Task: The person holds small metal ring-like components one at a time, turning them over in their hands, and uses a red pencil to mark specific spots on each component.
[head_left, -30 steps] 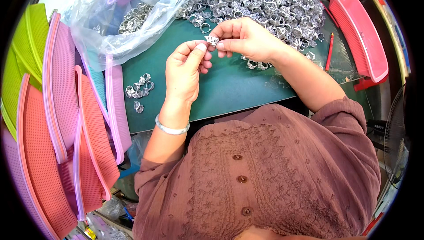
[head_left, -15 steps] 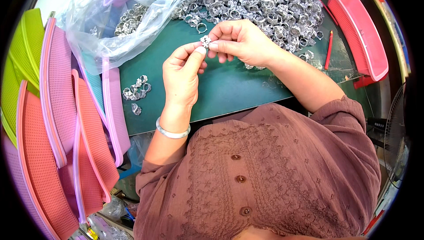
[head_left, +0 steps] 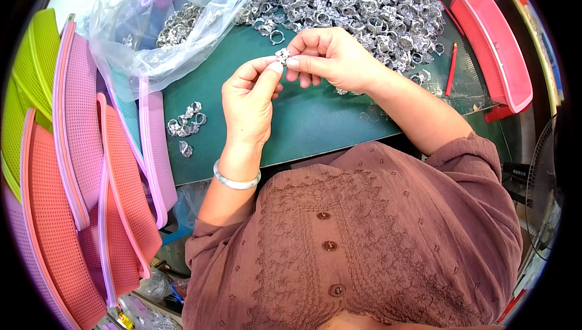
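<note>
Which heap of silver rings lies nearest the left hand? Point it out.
The small cluster of rings on the green mat, just left of the left hand. The big pile lies beyond both hands.

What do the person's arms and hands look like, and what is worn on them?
Both hands are bare, without gloves or rings that I can see. The left hand has a pale, smooth bangle around the wrist. The right hand wears nothing at the wrist. Both forearms are uncovered; loose sleeves of a brownish-mauve embroidered blouse end near the elbows.
</note>
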Available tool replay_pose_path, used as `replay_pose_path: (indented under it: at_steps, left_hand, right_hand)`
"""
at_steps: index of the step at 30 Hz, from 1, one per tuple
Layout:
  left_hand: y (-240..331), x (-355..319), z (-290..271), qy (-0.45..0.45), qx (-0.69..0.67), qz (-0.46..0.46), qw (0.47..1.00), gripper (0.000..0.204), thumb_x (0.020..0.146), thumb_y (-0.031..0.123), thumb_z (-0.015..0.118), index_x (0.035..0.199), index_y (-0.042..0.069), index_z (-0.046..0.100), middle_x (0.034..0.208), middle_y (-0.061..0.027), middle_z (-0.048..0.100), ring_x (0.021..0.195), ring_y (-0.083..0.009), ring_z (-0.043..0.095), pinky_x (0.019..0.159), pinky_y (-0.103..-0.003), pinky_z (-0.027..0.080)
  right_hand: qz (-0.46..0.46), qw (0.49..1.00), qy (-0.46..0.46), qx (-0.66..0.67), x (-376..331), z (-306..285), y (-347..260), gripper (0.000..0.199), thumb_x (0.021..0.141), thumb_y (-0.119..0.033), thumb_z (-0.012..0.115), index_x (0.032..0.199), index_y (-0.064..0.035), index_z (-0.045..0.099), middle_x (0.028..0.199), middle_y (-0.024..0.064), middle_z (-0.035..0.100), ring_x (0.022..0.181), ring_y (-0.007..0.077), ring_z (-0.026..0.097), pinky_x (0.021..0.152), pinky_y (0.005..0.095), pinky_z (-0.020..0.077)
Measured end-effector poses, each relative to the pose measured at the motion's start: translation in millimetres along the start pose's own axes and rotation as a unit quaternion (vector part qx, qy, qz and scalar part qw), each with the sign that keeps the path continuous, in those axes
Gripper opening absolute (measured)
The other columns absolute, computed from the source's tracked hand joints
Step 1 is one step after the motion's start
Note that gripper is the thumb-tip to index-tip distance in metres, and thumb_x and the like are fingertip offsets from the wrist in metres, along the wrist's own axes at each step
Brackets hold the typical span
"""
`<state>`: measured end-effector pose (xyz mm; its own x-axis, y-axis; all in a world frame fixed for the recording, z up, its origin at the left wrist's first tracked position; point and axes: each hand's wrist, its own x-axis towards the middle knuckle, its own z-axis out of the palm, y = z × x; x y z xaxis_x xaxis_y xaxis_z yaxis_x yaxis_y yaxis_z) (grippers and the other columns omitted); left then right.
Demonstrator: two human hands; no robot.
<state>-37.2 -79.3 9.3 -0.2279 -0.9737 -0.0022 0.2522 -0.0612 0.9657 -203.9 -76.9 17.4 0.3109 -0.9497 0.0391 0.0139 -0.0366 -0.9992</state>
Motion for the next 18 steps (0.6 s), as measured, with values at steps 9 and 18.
replay_pose_path:
  at_steps: [9, 18]
  left_hand:
    - [1, 1, 1, 0.007, 0.005, -0.01, 1.0, 0.009, 0.079, 0.008, 0.06, 0.086, 0.002, 0.062, 0.069, 0.0, 0.058, 0.057, -0.0051, 0.049, 0.053, -0.017, 0.037]
    - [1, 1, 1, 0.007, -0.004, -0.021, 1.0, 0.008, 0.079, 0.008, 0.06, 0.086, 0.002, 0.062, 0.069, 0.0002, 0.058, 0.057, -0.005, 0.049, 0.053, -0.017, 0.037]
  right_hand:
    - [0.002, 1.0, -0.005, 0.007, 0, 0, 2, 0.011, 0.084, -0.012, 0.056, 0.088, -0.0023, 0.055, 0.072, 0.0034, 0.061, 0.059, 0.0071, 0.055, 0.051, 0.0192, 0.0414]
    - [-0.045, 0.999, -0.001, -0.03, 2, -4, 11, 0.016, 0.081, -0.007, 0.059, 0.094, -0.0013, 0.053, 0.084, 0.0043, 0.06, 0.072, 0.0067, 0.055, 0.062, 0.0203, 0.0443]
